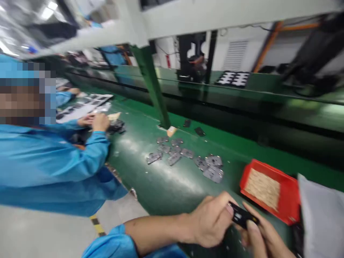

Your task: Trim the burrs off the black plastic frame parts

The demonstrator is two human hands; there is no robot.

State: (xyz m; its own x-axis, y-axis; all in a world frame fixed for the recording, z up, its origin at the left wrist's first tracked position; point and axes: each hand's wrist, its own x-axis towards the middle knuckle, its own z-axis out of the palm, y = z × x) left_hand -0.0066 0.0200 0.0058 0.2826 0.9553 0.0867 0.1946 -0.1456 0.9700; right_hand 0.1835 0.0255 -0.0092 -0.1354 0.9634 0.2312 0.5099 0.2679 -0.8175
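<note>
A green workbench (134, 172) beside a pale floor (40, 233).

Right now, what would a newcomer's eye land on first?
The red bin at right, holding small pale pieces, stands out against the green bench. Next, the small black part held between the left hand and right hand, lower right. Then the loose gray parts mid-bench and the person in blue at left.
</note>
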